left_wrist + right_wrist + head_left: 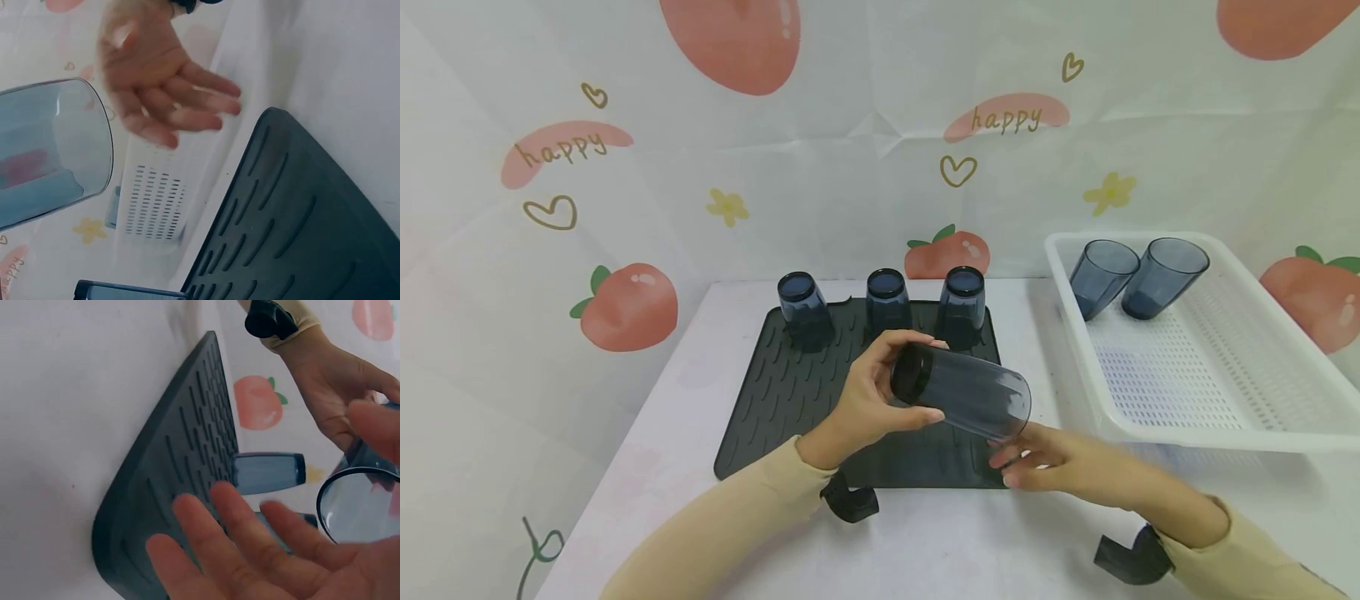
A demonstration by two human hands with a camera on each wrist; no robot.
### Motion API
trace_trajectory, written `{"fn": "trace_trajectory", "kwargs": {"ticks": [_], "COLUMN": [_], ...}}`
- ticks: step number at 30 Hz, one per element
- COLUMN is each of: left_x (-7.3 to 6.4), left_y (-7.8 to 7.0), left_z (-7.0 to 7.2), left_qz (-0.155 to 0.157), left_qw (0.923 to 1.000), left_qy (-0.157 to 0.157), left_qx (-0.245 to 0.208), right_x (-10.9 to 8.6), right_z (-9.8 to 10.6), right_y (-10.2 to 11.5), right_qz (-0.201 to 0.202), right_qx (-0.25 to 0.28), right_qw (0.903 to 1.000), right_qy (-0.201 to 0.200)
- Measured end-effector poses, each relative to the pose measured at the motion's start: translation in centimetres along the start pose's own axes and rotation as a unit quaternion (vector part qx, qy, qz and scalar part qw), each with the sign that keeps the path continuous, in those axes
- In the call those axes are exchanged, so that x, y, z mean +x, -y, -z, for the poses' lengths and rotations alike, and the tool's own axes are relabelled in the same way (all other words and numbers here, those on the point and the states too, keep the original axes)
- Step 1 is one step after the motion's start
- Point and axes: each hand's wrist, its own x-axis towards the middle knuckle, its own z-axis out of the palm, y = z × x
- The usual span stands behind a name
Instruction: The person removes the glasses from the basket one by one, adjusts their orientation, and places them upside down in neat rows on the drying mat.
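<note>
My left hand (pixel 872 400) grips a blue-tinted drinking glass (pixel 973 393) near its thick dark base, thumb on one side and fingers on the other. Tilted on its side over a black ridged drying mat (pixel 790 417), the glass points its mouth to the right. My right hand (pixel 1052 462) is just below the rim, fingers spread and loosely bent, holding nothing. In the right wrist view the fingers (pixel 234 550) of that hand show up close beside the glass's mouth. Three similar glasses (pixel 887 304) stand upside down in a row along the mat's back edge.
At the right is a white perforated plastic basket (pixel 1093 375), with two more blue glasses (pixel 1165 275) leaning in its back left corner. A white cloth printed with peaches (pixel 632 308) hangs behind the white table (pixel 955 550).
</note>
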Motion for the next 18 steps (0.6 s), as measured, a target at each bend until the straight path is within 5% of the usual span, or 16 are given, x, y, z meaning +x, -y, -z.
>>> {"fn": "trace_trajectory", "kwargs": {"ticks": [6, 18], "left_x": [0.15, 0.15], "left_y": [-0.27, -0.48], "left_z": [0.26, 0.90], "left_qz": [-0.008, -0.005], "left_qw": [1.0000, 0.9997], "left_qy": [-0.004, -0.022], "left_qx": [0.004, 0.011], "right_x": [-0.08, -0.20], "right_z": [-0.48, -0.78], "right_y": [-0.13, -0.28], "right_qz": [0.024, 0.018], "right_qx": [-0.020, -0.021], "right_qw": [0.9976, 0.9974], "right_qy": [0.062, 0.067]}}
